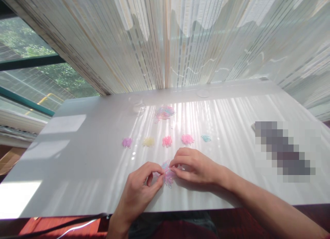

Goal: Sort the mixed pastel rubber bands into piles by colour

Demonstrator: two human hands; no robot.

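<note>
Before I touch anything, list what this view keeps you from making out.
All in the head view:
Near cluster: partly covered by the right hand and the fingertips of the left hand; too small to tell what either pinches.
Object at right: hidden by pixelation.
Far mixed pile: pieces too small and overlapping to count.
Right forearm: cut off at the lower right corner.

Seven colourful piles (167, 141), two hands (198, 166)

Sunlit white table (85, 163) — striped curtain (165, 43)
</note>
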